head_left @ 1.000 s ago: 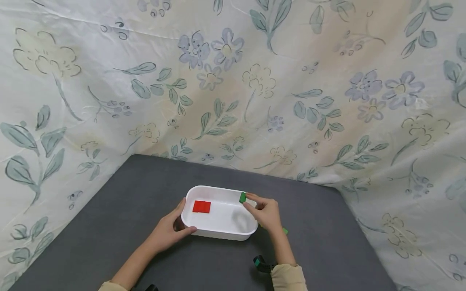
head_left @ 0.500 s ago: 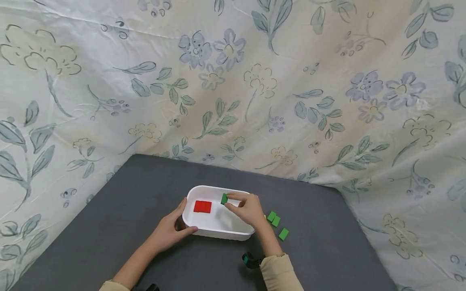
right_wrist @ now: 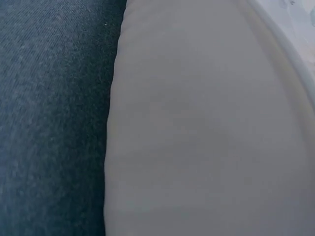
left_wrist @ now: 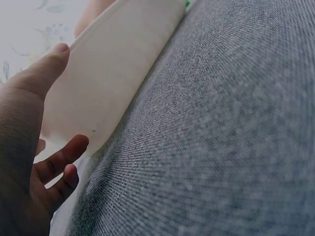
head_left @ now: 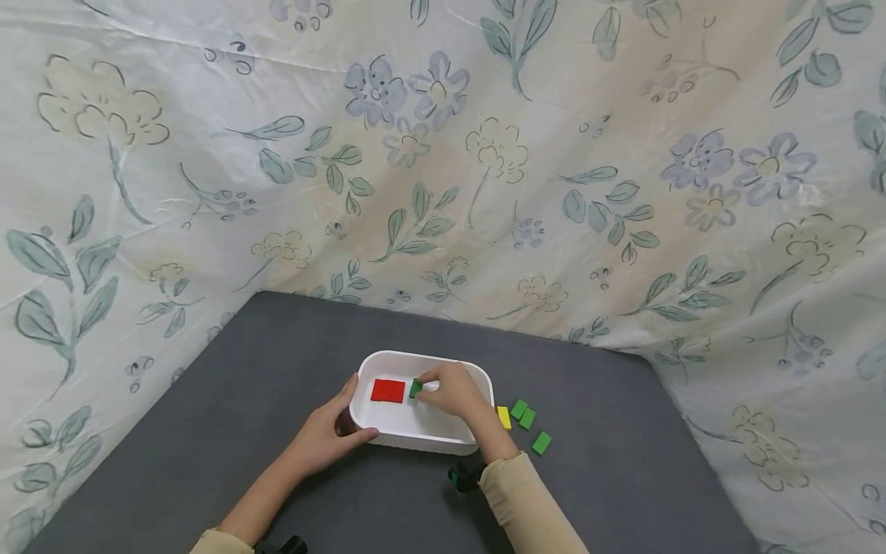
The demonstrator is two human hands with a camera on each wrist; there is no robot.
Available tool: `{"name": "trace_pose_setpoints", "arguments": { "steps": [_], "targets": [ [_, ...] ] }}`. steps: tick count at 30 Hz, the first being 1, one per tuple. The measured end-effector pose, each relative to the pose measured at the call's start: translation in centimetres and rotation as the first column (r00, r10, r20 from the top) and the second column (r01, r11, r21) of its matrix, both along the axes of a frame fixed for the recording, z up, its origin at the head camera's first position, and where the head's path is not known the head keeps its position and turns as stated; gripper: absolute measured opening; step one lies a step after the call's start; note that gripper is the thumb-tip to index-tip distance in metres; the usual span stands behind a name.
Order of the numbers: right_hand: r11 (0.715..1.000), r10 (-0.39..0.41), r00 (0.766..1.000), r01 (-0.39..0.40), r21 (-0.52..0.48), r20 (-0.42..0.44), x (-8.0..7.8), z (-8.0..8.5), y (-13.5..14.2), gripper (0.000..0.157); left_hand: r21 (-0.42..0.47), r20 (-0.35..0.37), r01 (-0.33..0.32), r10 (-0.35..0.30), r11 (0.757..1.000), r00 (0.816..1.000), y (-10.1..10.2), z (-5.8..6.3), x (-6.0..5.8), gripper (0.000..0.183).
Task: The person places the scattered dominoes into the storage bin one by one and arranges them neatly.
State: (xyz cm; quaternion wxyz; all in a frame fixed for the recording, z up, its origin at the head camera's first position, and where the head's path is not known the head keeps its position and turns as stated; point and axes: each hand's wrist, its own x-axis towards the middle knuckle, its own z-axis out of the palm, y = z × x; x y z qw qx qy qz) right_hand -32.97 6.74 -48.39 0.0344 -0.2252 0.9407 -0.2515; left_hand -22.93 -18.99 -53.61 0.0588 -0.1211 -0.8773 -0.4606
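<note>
A white plastic container [head_left: 436, 445] sits on the dark table. My left hand [head_left: 324, 432] holds its left end, thumb at the near side and fingers around the far left corner; in the left wrist view the thumb [left_wrist: 51, 66] touches the rim. Red blocks [head_left: 388, 391] lie side by side inside, toward the left. Over the container's middle, my right hand [head_left: 453, 391] pinches a small green block [head_left: 415, 388] just right of the red ones, low near the floor. Whether the block touches the floor cannot be told. The right wrist view shows only the container's outer wall [right_wrist: 197, 118].
To the right of the container lie a yellow block [head_left: 504, 417], two green blocks [head_left: 522, 413] close together, and another green block [head_left: 542, 442] nearer me. The grey table [head_left: 595, 477] ends at a floral curtain [head_left: 443, 154] at the back and sides.
My right hand has carried the green block left and down, from above the container's right side to beside the red blocks. The loose blocks at right came into view. My left hand stays put.
</note>
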Motion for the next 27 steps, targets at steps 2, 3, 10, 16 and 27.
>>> {"name": "trace_pose_setpoints", "arguments": {
  "steps": [2,3,10,16,27],
  "targets": [
    [1.0,-0.006,1.0,0.006,0.014,0.015,-0.3,0.0,-0.5,0.026,0.004,-0.001,0.005,-0.005,1.0,1.0,-0.2,0.0,-0.2,0.108],
    [1.0,-0.007,1.0,0.007,0.018,0.019,-0.4,0.0,-0.7,0.026,0.004,-0.003,0.008,-0.008,1.0,1.0,-0.2,0.0,-0.4,0.108],
    [0.999,-0.008,1.0,0.007,0.054,0.008,-1.1,-0.3,-1.4,0.025,0.014,0.003,0.037,-0.037,0.999,0.999,-0.6,0.1,-1.3,0.108],
    [0.999,0.015,1.0,-0.016,0.029,0.011,-1.7,-0.7,-1.8,0.024,0.014,0.006,0.048,-0.048,0.999,0.999,-1.1,0.2,-2.1,0.108],
    [0.999,0.029,0.999,-0.029,0.033,0.013,-2.1,-0.7,-2.3,0.026,0.006,0.012,0.053,-0.053,0.999,0.999,-1.5,0.3,-2.6,0.109]
  ]
}}
